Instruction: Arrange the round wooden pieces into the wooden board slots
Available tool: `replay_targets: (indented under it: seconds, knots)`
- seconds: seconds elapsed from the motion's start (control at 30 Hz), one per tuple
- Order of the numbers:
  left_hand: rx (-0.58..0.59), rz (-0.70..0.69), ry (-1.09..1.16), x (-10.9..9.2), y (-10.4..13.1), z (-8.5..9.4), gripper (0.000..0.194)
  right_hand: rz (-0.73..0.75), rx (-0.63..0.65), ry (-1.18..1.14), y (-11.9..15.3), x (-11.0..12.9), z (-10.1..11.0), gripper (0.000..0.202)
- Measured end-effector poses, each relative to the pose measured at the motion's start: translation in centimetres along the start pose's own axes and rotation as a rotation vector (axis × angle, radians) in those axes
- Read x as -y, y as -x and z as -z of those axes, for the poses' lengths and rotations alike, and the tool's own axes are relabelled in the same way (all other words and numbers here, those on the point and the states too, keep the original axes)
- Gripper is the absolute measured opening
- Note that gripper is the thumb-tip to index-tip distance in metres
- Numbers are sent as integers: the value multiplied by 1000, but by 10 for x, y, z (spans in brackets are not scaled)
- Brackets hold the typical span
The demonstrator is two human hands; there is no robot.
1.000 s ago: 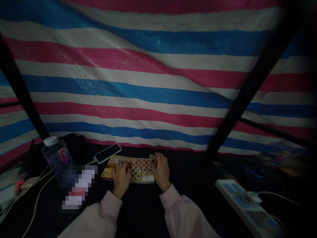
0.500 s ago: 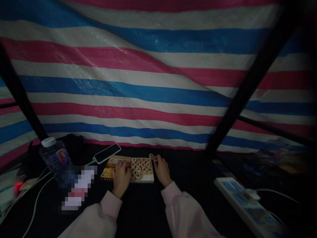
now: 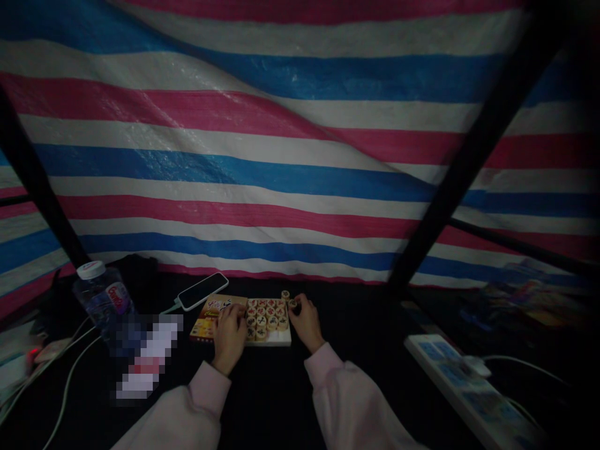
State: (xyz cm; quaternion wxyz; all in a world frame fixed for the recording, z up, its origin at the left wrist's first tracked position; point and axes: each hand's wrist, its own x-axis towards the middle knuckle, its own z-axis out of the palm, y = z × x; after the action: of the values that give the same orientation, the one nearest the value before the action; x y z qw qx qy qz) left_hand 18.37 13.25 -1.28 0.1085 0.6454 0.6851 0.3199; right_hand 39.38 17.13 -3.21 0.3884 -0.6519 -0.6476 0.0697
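Note:
An open box [image 3: 279, 342] holds rows of round wooden chess pieces [image 3: 266, 312] with red and dark characters; its front right part shows bare white. My left hand [image 3: 231, 329] rests over the printed lid [image 3: 201, 326] at the box's left side, fingers curled by the pieces. Whether it holds anything is hidden. My right hand [image 3: 305, 320] is at the box's right edge, its fingertips closed on a round piece [image 3: 293, 304]. Another piece [image 3: 285, 294] stands on the black surface just behind.
A phone [image 3: 203, 291] with a cable lies behind the lid. To the left stand a clear bottle [image 3: 109, 300] and a blurred-out pale item [image 3: 152, 359]. A power strip [image 3: 473, 387] is at the right, near plastic bags [image 3: 515, 294]. Striped sheeting hangs behind.
My right hand has shifted very slightly left, with the piece at its fingertips. My left hand has hardly moved.

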Motion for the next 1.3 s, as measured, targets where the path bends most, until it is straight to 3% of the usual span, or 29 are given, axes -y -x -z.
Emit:
replay_targets:
  seconds: [0.13,0.2,0.47,0.67,1.1,1.3]
  knots:
    - [8,12,12,-2,1,2,28,-8,-73,-159,-3,1,0,22]
    - [13,15,10,-3,0,3,28,24,-50,-233,-5,5,3,28]
    - [19,16,6,-2,-2,2,27,212,366,-421,3,45,26,22]
    - [17,8,-9,-1,-2,2,27,236,560,-412,12,44,23,18]
    - [4,9,17,-3,0,4,27,289,513,-327,9,40,20,18]
    - [19,16,17,-4,0,5,28,354,502,-298,10,44,29,12]
